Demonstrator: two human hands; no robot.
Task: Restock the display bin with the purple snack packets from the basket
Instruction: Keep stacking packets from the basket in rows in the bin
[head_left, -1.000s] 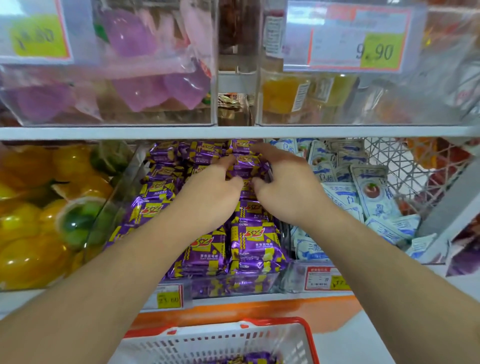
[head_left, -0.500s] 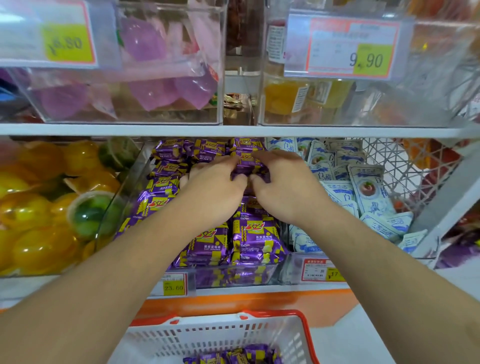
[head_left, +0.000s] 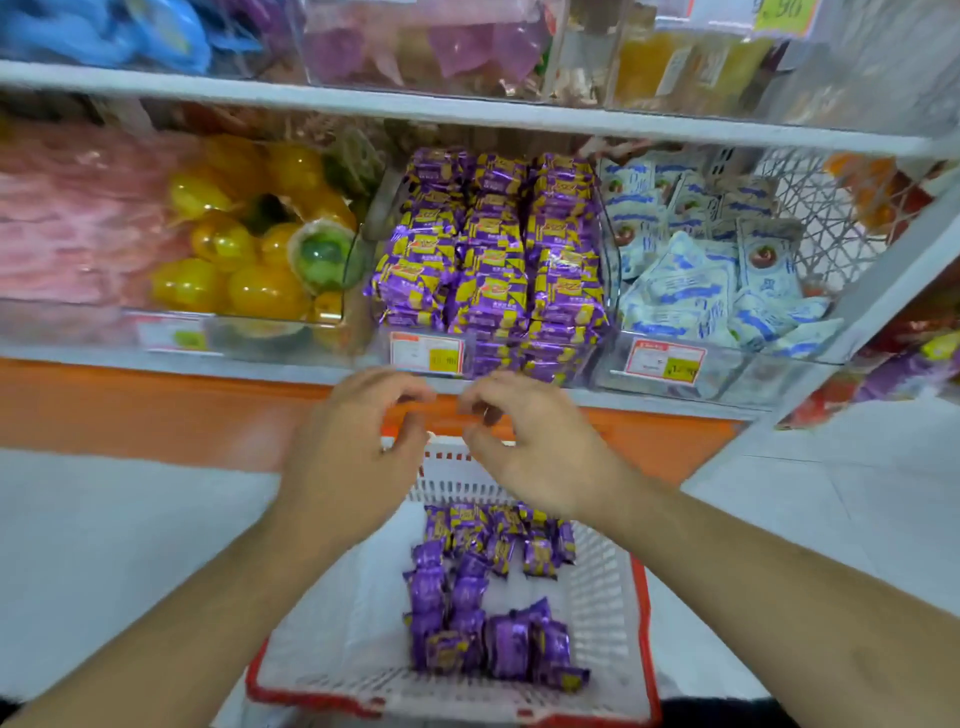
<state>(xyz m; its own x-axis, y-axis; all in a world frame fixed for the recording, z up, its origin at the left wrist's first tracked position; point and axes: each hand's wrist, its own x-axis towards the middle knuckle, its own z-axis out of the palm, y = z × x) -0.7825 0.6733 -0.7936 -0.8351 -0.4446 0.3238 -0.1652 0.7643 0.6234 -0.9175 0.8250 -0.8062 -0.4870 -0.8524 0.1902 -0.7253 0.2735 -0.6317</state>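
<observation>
Both hands are out in front, above the white plastic basket with the red rim (head_left: 597, 613). The left hand (head_left: 348, 447) has its fingers loosely curled and grasps nothing; the right hand (head_left: 530, 441) mirrors it, thumb and fingertips drawn near one another with nothing visible between them, though blur softens the detail there. The two sets of fingertips sit close together, a narrow gap between them.

Just beyond the fingertips, up on the white shelf (head_left: 649, 397), stands the clear plastic display bin (head_left: 382, 291), packed with rows of shiny purple-and-yellow snack packets (head_left: 488, 249) stacked to its front wall. A white price tag with a yellow patch (head_left: 427, 353) is fixed to that front wall, straight ahead of the left fingers.

Below the palms, down in the basket, lies a loose heap of purple snack packets (head_left: 488, 597), clear of both hands.

Off past the left fingers, a clear bin of yellow jelly cups (head_left: 234, 260); off past the right fingers, a clear bin of white-and-blue sachets (head_left: 691, 270) with its own tag. An orange band (head_left: 156, 410) runs under the shelf, behind the knuckles.
</observation>
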